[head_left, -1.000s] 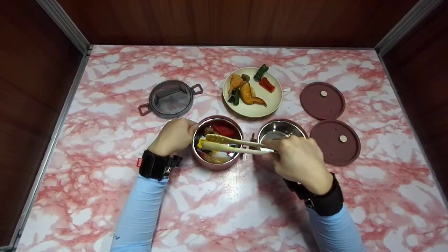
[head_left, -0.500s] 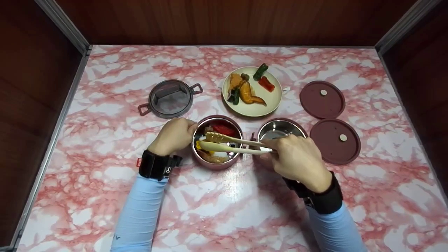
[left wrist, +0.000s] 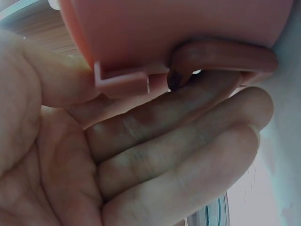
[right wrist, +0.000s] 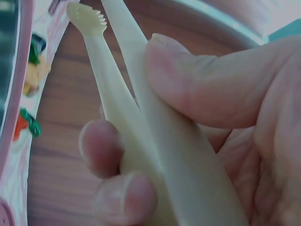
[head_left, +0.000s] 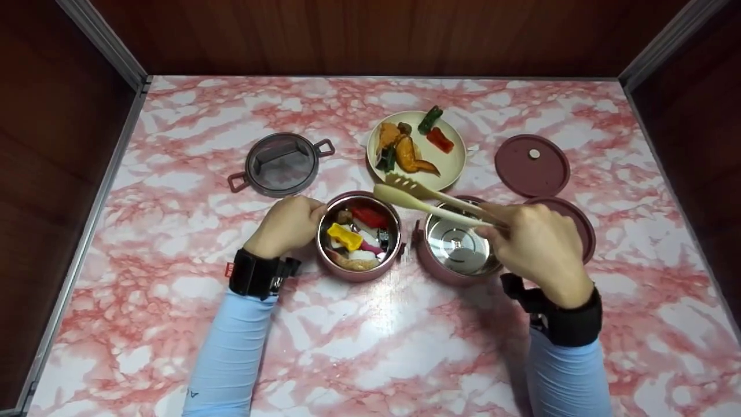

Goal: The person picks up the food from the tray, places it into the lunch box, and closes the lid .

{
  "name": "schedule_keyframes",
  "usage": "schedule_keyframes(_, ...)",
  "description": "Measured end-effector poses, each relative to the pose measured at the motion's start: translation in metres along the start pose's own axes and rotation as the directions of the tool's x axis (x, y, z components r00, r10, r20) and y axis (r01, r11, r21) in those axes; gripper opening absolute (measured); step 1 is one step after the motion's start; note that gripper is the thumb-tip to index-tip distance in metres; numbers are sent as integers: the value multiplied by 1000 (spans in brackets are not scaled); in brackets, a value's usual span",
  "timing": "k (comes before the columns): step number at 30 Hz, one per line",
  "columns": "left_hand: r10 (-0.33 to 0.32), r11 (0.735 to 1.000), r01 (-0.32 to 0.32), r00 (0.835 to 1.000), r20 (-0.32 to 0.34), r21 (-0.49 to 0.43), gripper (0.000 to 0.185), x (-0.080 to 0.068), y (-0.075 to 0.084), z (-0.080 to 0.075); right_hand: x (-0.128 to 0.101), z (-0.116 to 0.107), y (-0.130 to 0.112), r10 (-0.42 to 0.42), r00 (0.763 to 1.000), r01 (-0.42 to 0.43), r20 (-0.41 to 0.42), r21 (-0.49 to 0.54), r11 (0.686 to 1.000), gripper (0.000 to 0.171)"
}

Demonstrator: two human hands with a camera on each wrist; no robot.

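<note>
My right hand [head_left: 538, 246] grips cream tongs [head_left: 425, 200] [right wrist: 141, 117], whose tips point up-left toward the cream plate [head_left: 448, 168] and hold nothing. The plate carries a chicken wing [head_left: 412, 157], green and red pepper pieces. My left hand [head_left: 286, 225] [left wrist: 141, 155] holds the side of a pink bowl [head_left: 358, 271] [left wrist: 178, 28] filled with mixed food; its fingers curl by the bowl's side handle [left wrist: 225, 52]. To the right of that bowl stands a second pink bowl [head_left: 434, 269], steel inside and empty, under my right hand.
A grey lidded pot part with two pink handles [head_left: 282, 164] sits at the back left. Two maroon round lids [head_left: 532, 165] [head_left: 576, 223] lie at the right. Dark wooden walls [head_left: 370, 35] and metal rails enclose the pink marble table [head_left: 370, 347].
My right hand lifted the tongs out of the filled bowl and swung them back and right, toward the plate. The left hand stayed on the bowl.
</note>
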State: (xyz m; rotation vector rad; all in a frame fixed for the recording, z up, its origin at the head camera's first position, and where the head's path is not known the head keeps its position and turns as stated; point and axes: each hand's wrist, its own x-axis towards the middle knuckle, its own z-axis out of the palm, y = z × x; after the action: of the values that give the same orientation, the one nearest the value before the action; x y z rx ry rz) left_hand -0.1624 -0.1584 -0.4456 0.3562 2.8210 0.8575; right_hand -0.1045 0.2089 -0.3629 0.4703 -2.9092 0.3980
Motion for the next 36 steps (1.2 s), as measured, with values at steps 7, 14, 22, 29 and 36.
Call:
schedule_keyframes(7,9,1000,-9,1000,-2,5,34,1,0,0,4,1,22,129,990,-128,-54,23,992,30)
schedule_keyframes(14,9,1000,-9,1000,0,7,34,1,0,0,10,8,39,267,961,-261,-70,83,962,29)
schedule_keyframes(22,6,1000,-6,1000,-1,11,34,1,1,0,19,18,55,329,944,-328,6,83,941,40)
schedule_keyframes(29,18,1000,-18,1000,-1,16,35,1,0,0,26,31,64,278,960,-279,13,66,958,42)
schedule_keyframes(36,5,1000,-5,1000,3,10,36,1,0,0,30,38,71,272,962,-272,8,65,960,40)
